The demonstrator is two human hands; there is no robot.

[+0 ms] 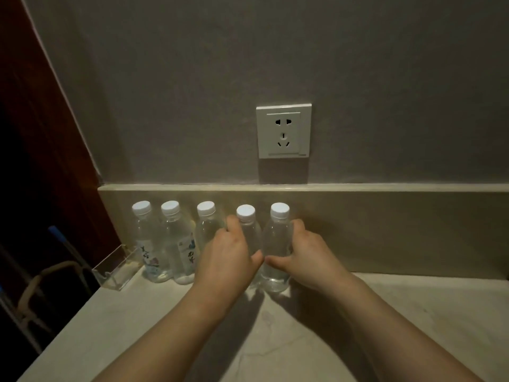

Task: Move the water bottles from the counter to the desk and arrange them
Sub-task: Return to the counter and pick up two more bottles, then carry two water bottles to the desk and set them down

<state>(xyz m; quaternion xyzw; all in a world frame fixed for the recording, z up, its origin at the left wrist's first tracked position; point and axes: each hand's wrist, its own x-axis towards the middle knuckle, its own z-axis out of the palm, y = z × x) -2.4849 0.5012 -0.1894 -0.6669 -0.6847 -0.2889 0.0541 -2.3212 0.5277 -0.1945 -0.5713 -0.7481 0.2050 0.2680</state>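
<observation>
Standing in a row against the low backsplash (385,230) at the rear of the pale marble surface (289,340) are five clear water bottles with white caps. From the left, the first bottle (147,244) and the second bottle (179,244) touch each other, and both show printed labels facing the camera. The third bottle (207,224) stands just beside them, its lower half hidden behind the left hand (228,257). The fourth bottle (249,235) and the fifth bottle (276,252) stand side by side, touching or nearly so, at the right end of the row.

The left hand is wrapped around the fourth bottle: its fingers curl behind the shoulder of the bottle below the cap, and its thumb lies across the front near the middle. The right hand (305,257) is wrapped around the fifth bottle in the same way, fingers reaching round the far right side and the thumb pointing left across the front. The two thumb tips come almost together between the two bottles. Each grip is closed on its own bottle. Both bottles are upright, and their bases appear to rest on the surface.

A small clear plastic holder (115,268) sits at the left edge of the surface, just beside the first bottle. A white wall socket (283,130) is mounted on the grey wall (192,92) above the row. A dark reddish wooden panel (41,133) runs down the left side.
</observation>
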